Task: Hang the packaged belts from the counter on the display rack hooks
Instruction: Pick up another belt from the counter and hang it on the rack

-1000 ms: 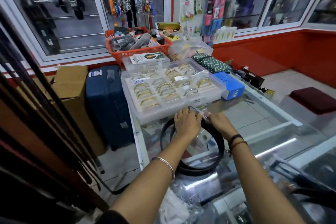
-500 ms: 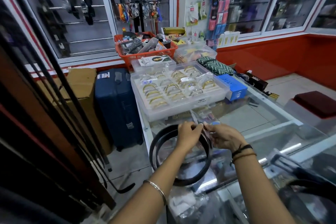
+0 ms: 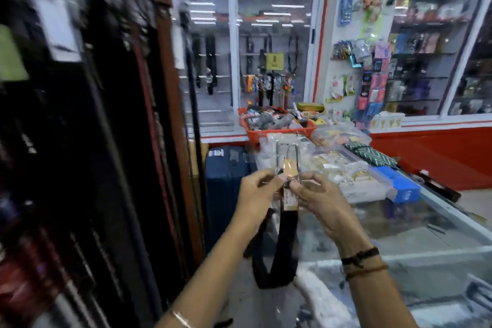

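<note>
A black packaged belt [image 3: 282, 245] hangs in a long loop below both hands, lifted off the glass counter [image 3: 415, 231]. Its clear plastic top with a metal hanger and an orange tag [image 3: 288, 165] sticks up between the hands. My left hand [image 3: 255, 192] pinches the package top from the left. My right hand [image 3: 316, 197] pinches it from the right. The display rack [image 3: 106, 141], full of hanging dark and brown belts, fills the left side, blurred. Its hooks cannot be made out.
A tray of gold bangles [image 3: 346, 170], a blue box [image 3: 402, 186] and an orange basket [image 3: 274, 125] sit on the counter beyond the hands. A blue suitcase [image 3: 226, 184] stands on the floor between rack and counter. Clear wrapping lies at the counter's near edge [image 3: 319, 298].
Both hands have lifted the belt off the counter; its coil now hangs as a long loop. The view has swung up and left toward the belt rack.
</note>
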The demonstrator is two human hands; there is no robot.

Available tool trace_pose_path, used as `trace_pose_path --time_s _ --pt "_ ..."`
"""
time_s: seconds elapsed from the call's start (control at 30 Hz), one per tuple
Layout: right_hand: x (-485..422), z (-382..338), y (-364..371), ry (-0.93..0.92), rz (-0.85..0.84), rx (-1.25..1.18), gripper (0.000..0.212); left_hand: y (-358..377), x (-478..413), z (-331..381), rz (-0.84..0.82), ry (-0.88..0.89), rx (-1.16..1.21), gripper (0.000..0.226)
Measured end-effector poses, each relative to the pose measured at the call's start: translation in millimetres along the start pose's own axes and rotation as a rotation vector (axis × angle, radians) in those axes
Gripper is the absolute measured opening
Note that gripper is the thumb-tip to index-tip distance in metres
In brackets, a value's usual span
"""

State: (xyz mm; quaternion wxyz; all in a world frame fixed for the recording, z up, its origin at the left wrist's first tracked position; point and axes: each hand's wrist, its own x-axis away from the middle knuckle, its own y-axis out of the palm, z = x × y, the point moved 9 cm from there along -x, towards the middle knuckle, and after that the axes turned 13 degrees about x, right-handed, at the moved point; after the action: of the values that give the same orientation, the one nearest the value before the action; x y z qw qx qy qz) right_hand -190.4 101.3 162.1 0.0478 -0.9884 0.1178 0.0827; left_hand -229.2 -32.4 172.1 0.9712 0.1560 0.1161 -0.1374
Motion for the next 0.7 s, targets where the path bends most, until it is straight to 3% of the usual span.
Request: trace_pose_path --time_s 0.13,0.43,0.6,0.7 --pt "18 -75 58 -0.233 -0.047 0.037 0.024 -50 25 87 0.052 0.179 -0.026 0.014" --pt "45 -199 173 -0.619 -0.065 -0.117 0.029 -126 72 241 0.245 0.548 -0.120 0.014" --pt "52 -259 215 -0.745 -0.037 -0.215 0.034 -146 88 320 0.294 0.796 -0.230 0.035" --pt "55 -293 233 -0.808 -0.027 -0.271 0.047 -150 90 360 0.291 0.886 -0.307 0.048"
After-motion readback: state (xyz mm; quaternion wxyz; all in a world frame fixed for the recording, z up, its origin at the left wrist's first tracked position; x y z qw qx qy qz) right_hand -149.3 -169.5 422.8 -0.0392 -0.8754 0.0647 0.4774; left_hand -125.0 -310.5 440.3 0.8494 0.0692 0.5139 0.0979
